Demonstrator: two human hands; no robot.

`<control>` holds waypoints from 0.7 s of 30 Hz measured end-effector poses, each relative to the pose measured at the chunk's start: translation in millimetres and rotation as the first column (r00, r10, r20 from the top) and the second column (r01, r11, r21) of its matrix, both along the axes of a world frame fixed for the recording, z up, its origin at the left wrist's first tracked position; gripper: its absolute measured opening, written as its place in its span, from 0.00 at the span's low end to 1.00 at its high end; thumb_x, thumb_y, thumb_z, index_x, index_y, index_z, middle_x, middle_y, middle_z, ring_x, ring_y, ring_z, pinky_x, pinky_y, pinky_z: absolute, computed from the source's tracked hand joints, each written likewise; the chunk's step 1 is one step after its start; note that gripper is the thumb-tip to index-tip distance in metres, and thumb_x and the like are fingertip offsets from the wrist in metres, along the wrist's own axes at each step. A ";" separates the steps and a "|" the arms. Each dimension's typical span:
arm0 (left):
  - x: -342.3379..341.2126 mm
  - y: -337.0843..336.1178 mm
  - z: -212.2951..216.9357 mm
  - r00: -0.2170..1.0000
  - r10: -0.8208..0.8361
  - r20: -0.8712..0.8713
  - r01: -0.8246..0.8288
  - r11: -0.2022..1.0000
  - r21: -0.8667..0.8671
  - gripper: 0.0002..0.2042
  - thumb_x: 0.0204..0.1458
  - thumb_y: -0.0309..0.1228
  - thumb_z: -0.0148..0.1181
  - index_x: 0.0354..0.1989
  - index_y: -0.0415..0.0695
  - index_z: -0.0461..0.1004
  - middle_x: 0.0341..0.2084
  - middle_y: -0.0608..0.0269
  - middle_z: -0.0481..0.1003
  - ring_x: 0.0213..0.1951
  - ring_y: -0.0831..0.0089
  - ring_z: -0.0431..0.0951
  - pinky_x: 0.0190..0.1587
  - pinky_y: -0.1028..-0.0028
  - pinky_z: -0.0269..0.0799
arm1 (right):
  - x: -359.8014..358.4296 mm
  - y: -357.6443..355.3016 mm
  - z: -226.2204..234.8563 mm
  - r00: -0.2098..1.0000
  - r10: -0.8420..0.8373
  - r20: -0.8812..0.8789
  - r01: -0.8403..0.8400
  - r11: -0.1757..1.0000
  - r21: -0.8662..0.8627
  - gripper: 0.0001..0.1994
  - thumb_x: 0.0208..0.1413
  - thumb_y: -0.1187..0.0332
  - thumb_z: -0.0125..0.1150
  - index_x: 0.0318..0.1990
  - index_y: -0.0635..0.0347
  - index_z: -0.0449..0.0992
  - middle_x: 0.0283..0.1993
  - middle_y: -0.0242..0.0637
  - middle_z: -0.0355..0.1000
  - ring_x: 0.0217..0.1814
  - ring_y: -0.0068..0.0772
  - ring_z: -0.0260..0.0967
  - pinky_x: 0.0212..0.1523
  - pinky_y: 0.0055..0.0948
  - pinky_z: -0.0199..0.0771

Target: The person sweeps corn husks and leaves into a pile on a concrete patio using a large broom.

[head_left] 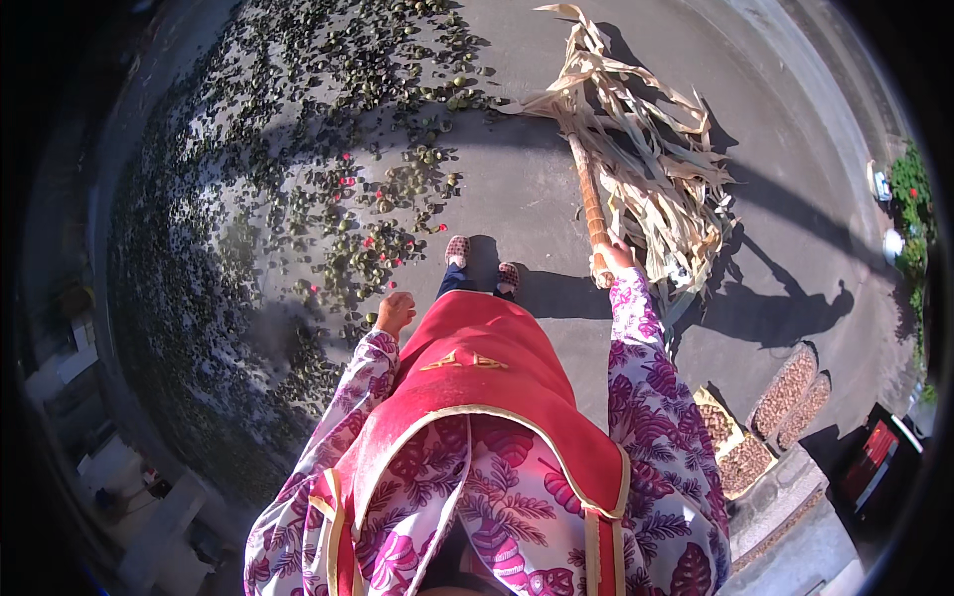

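Note:
A dried corn stalk (590,191), thick and brown, is in my right hand (618,256), whose fingers wrap its near end. Long pale dry leaves (661,164) hang from the stalk and spread to the right, some seeming to rest on the ground. My left hand (396,312) is beside the red apron (487,348) with its fingers curled in. Nothing shows in it. Left of that hand lie many small dark green and brown pieces (373,243), like fruit hulls, with a few bright red bits among them.
Grey paved ground (537,219) runs under my feet in patterned shoes (457,248). At the lower right, long oval baskets (787,389) and a yellow-edged tray (745,465) hold brown nut-like pieces. Green plants (909,189) line the right edge. A dark box-like thing (874,462) stands near the baskets.

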State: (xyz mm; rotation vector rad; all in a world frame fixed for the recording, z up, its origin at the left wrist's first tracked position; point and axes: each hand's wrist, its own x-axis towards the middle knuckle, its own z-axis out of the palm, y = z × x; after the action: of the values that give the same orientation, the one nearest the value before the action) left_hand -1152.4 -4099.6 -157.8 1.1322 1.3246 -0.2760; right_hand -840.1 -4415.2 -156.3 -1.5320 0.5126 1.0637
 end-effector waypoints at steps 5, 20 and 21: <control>-1.9 53.2 -44.1 0.984 -0.172 -0.055 0.169 0.984 -0.053 0.08 0.41 0.33 0.47 0.24 0.43 0.68 0.16 0.67 0.66 0.15 0.79 0.66 0.14 0.81 0.59 | -55.4 -10.9 28.0 0.994 -0.097 -0.049 0.104 0.978 0.179 0.33 0.39 0.75 0.47 0.56 0.50 0.43 0.18 0.38 0.62 0.14 0.29 0.61 0.12 0.26 0.64; 121.9 100.1 -32.7 0.657 -0.714 0.241 0.728 0.685 0.044 0.06 0.41 0.31 0.46 0.24 0.42 0.66 0.13 0.69 0.63 0.13 0.83 0.61 0.13 0.84 0.56 | -324.0 -44.8 6.2 -0.173 -0.914 -0.366 0.982 -0.130 -0.140 0.10 0.40 0.67 0.51 0.28 0.60 0.60 0.19 0.35 0.60 0.17 0.28 0.61 0.16 0.24 0.67; 127.8 96.8 -28.7 0.635 -0.760 0.143 0.761 0.646 0.055 0.06 0.41 0.31 0.46 0.25 0.41 0.65 0.14 0.69 0.63 0.14 0.83 0.61 0.13 0.84 0.55 | -325.6 -55.0 -4.7 -0.168 -0.932 -0.322 0.983 -0.134 -0.124 0.10 0.40 0.67 0.50 0.29 0.60 0.60 0.17 0.35 0.59 0.16 0.28 0.60 0.15 0.23 0.67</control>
State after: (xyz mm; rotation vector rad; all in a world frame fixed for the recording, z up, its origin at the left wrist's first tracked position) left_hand -1024.6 -4002.8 -186.5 1.6370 0.6251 -0.8015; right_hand -1165.7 -4470.2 -161.0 -0.3016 1.4955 -0.0364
